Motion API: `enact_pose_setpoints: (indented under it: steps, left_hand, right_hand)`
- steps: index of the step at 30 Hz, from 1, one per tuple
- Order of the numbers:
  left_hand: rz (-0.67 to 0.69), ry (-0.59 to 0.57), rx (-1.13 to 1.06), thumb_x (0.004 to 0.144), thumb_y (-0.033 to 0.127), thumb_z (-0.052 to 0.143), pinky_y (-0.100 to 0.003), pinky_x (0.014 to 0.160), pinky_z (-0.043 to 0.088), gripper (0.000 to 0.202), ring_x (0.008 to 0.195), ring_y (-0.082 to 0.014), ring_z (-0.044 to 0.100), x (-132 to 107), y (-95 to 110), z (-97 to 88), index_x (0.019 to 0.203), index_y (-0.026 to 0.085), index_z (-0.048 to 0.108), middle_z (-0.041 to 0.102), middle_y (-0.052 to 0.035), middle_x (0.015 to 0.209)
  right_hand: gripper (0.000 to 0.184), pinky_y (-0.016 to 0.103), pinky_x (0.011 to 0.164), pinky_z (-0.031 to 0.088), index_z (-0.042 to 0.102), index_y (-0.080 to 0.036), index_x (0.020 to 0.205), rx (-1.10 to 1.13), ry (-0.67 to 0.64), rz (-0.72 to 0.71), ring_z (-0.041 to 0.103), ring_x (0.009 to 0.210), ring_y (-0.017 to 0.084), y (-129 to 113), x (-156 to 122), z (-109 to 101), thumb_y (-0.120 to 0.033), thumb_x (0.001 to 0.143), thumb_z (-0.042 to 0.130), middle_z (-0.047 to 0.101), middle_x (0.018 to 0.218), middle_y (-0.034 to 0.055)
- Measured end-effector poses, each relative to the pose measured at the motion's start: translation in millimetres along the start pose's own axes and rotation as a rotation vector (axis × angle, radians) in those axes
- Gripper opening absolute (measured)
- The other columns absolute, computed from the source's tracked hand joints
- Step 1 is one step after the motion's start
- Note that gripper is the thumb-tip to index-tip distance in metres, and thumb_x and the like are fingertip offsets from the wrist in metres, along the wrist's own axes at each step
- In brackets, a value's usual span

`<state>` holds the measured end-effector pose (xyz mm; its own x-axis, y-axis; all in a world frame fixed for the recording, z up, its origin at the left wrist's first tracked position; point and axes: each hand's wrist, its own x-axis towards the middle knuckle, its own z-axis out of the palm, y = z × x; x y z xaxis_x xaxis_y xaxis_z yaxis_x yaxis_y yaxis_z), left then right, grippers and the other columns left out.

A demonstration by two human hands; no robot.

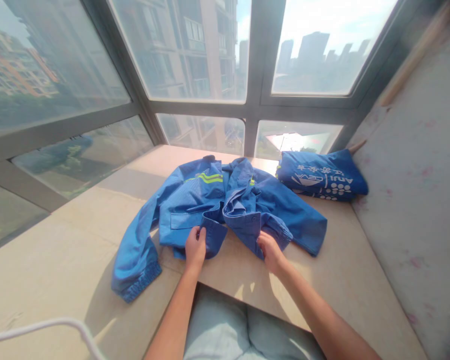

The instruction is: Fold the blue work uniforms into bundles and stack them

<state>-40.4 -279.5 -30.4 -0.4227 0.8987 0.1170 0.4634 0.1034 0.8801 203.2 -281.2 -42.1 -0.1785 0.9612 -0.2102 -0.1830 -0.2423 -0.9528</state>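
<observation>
A blue work jacket with yellow-green reflective stripes lies on the pale ledge, its collar toward the window and its front partly open. My left hand is closed on the lower front edge, beside the pocket flap. My right hand pinches the opposite front edge near the hem, below a snap button. Between the hands the hem curls upward in folds. The sleeve with an elastic cuff stretches out to the left and toward me. The other sleeve spreads to the right.
A folded blue garment with white printing sits at the back right, close to the patterned wall. Framed windows rise behind the ledge. A white cable curves across the lower left.
</observation>
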Motion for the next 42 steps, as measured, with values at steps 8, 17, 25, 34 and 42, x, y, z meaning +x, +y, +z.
enact_pose_setpoints:
  steps: [8,17,25,34,42]
  left_hand:
    - [0.126,-0.201,0.178,0.093,0.038,0.046,-0.031,0.076,0.047,0.024,0.084,-0.0221,0.066,-17.6,2.7,-1.4,0.095,0.021,0.063,0.071,-0.0050,0.088]
    - [0.226,-0.303,0.425,0.088,0.012,0.048,-0.034,0.097,0.048,0.039,0.116,-0.0236,0.063,-28.9,-1.7,9.3,0.126,0.016,0.057,0.066,-0.0134,0.124]
    - [0.064,-0.267,0.494,0.090,0.023,0.054,-0.034,0.083,0.049,0.023,0.099,-0.0278,0.069,-26.2,0.5,7.4,0.109,0.022,0.066,0.074,-0.0108,0.105]
    - [-0.197,-0.199,-0.213,0.076,0.043,0.073,-0.037,0.085,0.055,0.050,0.097,-0.0276,0.072,-14.0,11.5,-26.5,0.116,0.015,0.064,0.075,-0.0134,0.104]
    - [-0.001,-0.142,-0.093,0.079,0.037,0.070,-0.038,0.094,0.053,0.055,0.103,-0.0249,0.070,-29.7,18.3,-25.0,0.130,0.020,0.059,0.073,-0.0089,0.111]
  right_hand:
    - [0.044,0.028,0.069,0.049,0.066,-0.020,0.106,-0.333,-0.140,-0.154,0.061,0.084,0.018,5.1,-8.3,20.5,-0.019,0.065,0.051,0.068,0.100,0.0049]
    - [0.066,0.045,0.096,0.049,0.052,-0.022,0.133,-1.077,-0.220,-0.681,0.053,0.116,0.029,2.8,-39.7,60.9,-0.030,0.073,0.079,0.054,0.132,0.0141]
    - [0.026,0.029,0.068,0.043,0.067,-0.018,0.104,-0.893,-0.089,-0.404,0.058,0.071,0.018,35.5,-14.5,64.0,-0.014,0.080,0.056,0.063,0.075,0.0021]
    - [0.020,0.023,0.054,0.029,0.061,-0.019,0.078,-0.010,-0.012,0.005,0.039,0.056,0.011,9.0,8.9,51.5,-0.038,0.072,0.063,0.051,0.061,-0.0045]
    - [0.037,0.025,0.061,0.041,0.064,-0.018,0.084,0.112,-0.176,0.011,0.051,0.061,0.012,7.6,-1.9,70.2,-0.054,0.075,0.067,0.059,0.068,-0.0009]
